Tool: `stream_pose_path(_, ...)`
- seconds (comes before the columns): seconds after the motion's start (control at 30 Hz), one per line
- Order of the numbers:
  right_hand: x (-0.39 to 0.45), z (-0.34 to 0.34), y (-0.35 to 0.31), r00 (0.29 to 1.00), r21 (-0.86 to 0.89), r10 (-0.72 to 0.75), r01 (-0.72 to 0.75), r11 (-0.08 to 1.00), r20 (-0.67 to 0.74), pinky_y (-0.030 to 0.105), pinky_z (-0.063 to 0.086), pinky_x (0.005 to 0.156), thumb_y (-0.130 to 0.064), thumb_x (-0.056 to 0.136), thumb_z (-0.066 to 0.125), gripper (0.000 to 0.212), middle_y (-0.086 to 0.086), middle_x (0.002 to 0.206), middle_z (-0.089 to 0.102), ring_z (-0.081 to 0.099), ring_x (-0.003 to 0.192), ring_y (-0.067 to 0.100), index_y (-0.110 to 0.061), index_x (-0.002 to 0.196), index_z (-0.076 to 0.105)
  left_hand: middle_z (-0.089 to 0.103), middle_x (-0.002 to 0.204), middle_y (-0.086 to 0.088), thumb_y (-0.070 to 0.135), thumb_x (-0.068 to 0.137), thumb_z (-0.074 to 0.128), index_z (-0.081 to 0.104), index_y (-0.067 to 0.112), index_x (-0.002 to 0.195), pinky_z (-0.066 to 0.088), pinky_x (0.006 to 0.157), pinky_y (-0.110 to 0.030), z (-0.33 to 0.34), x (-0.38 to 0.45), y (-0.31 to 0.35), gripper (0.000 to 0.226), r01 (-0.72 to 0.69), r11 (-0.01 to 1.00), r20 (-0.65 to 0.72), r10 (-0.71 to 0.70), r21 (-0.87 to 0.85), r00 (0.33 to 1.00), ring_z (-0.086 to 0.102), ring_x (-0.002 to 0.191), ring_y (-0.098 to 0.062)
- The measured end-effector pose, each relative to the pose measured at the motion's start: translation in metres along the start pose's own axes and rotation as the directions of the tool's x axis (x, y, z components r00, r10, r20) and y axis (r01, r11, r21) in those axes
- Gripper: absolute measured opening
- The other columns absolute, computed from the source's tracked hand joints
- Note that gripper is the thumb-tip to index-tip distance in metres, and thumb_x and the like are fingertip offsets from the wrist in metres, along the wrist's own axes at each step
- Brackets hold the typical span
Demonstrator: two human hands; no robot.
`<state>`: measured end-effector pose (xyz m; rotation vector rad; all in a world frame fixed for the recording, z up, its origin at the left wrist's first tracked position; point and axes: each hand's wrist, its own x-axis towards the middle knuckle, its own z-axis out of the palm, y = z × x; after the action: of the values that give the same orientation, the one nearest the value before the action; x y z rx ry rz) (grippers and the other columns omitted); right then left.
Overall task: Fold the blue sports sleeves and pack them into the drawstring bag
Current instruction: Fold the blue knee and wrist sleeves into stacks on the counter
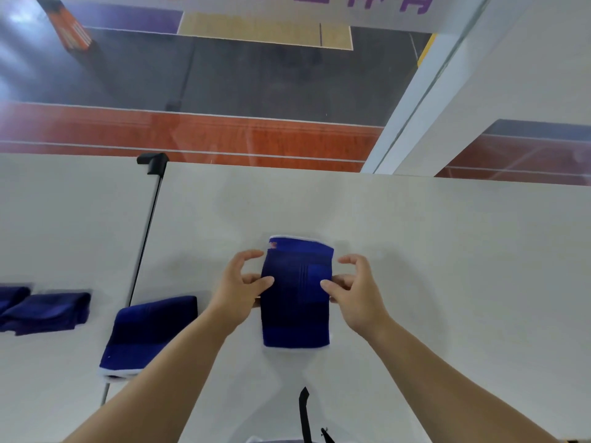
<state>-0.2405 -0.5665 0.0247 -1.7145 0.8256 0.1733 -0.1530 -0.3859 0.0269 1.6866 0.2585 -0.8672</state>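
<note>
We see a blue sports sleeve (pixel 295 292) lying flat on the white surface (pixel 447 251), our left hand (pixel 238 287) and right hand (pixel 358 290) pinching its side edges, with another sleeve (pixel 144 334) lying to the left.

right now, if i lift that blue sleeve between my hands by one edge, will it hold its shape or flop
The blue sleeve would likely flop: it looks like soft knit lying flat on the table. Probably light, given how thin it sits. Unlikely to slip, since the ribbed weave should grip the fingers.

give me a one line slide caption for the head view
Both hands, left hand and right hand, pinch the side edges of a blue sports sleeve lying flat on the white table.
</note>
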Motion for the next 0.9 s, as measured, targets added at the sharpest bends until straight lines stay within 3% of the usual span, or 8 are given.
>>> stream_pose_path(0.13,-0.006,-0.011,-0.014,0.983,-0.064,-0.170,0.174,0.983,0.063,0.016,0.050,0.072,-0.009,0.087,0.063,0.038,-0.003,0.088,0.065,0.062,0.077,0.010,-0.035,0.112,0.051,0.068,0.092,-0.005,-0.008,0.083,0.062,0.060,0.033,0.102,0.055,0.078,-0.035,0.004,-0.005,0.008,0.045,-0.139,0.987,0.042,0.136,0.079,0.990,0.064,0.086,-0.023)
stream_pose_path(0.27,-0.007,-0.018,-0.023,0.964,-0.272,-0.204,0.244,0.931,0.168,0.025,0.052,0.083,-0.011,0.077,0.073,0.064,-0.007,0.114,0.054,0.060,0.097,0.012,-0.030,0.132,0.047,0.063,0.102,0.011,-0.003,0.070,0.075,0.058,0.036,0.112,0.053,0.087,-0.034,0.009,-0.010,0.013,0.060,-0.237,0.921,0.030,0.239,0.310,0.970,0.064,0.094,-0.013)
stream_pose_path(0.33,-0.007,-0.019,-0.027,0.953,-0.406,-0.230,0.293,0.866,0.197,0.029,0.049,0.089,-0.015,0.075,0.075,0.069,-0.006,0.116,0.047,0.055,0.101,0.015,-0.025,0.136,0.044,0.062,0.105,0.012,0.005,0.071,0.075,0.057,0.034,0.120,0.052,0.087,-0.032,0.013,-0.015,0.017,0.060,-0.254,0.866,0.012,0.276,0.430,0.961,0.062,0.095,-0.011)
stream_pose_path(0.43,-0.007,-0.022,-0.032,0.928,-0.483,-0.322,0.373,0.792,0.188,0.015,0.039,0.072,-0.018,0.075,0.074,0.039,-0.003,0.099,0.052,0.050,0.082,0.008,-0.022,0.112,0.061,0.059,0.105,0.010,0.012,0.077,0.071,0.062,0.031,0.112,0.046,0.080,-0.019,0.015,-0.020,0.021,0.041,-0.305,0.776,0.005,0.363,0.553,0.932,0.058,0.092,-0.009)
stream_pose_path(0.5,-0.006,-0.025,-0.031,0.914,-0.505,-0.356,0.404,0.763,0.194,0.015,0.034,0.070,-0.021,0.077,0.072,0.022,-0.003,0.093,0.047,0.045,0.079,0.008,-0.019,0.098,0.064,0.053,0.101,0.011,0.015,0.081,0.070,0.064,0.036,0.094,0.041,0.077,-0.013,0.012,-0.024,0.022,0.025,-0.329,0.759,0.021,0.384,0.562,0.923,0.056,0.089,-0.008)
stream_pose_path(0.6,-0.005,-0.032,-0.029,0.892,-0.453,-0.365,0.451,0.769,0.267,0.012,0.035,0.075,-0.019,0.081,0.071,0.013,-0.005,0.096,0.048,0.045,0.091,0.010,-0.024,0.086,0.060,0.054,0.112,0.016,0.016,0.084,0.068,0.061,0.041,0.083,0.044,0.094,-0.028,0.008,-0.029,0.018,0.026,-0.364,0.762,0.074,0.386,0.536,0.919,0.056,0.105,-0.012)
stream_pose_path(0.73,-0.007,-0.040,-0.030,0.881,-0.310,-0.254,0.391,0.866,0.400,0.020,0.045,0.065,-0.017,0.085,0.066,0.016,-0.007,0.076,0.062,0.055,0.068,0.008,-0.029,0.079,0.058,0.068,0.090,0.006,0.020,0.090,0.060,0.058,0.035,0.087,0.051,0.079,-0.030,0.010,-0.037,0.015,0.015,-0.301,0.816,0.086,0.298,0.493,0.951,0.064,0.086,-0.013)
stream_pose_path(0.9,-0.007,-0.039,-0.018,0.872,-0.306,-0.192,0.353,0.884,0.450,0.030,0.049,0.070,-0.016,0.084,0.065,0.010,0.000,0.081,0.066,0.058,0.072,0.015,-0.025,0.088,0.062,0.069,0.083,0.003,0.021,0.088,0.062,0.058,0.035,0.086,0.058,0.074,-0.039,0.017,-0.041,0.000,0.015,-0.237,0.828,0.040,0.252,0.509,0.967,0.067,0.077,-0.019)
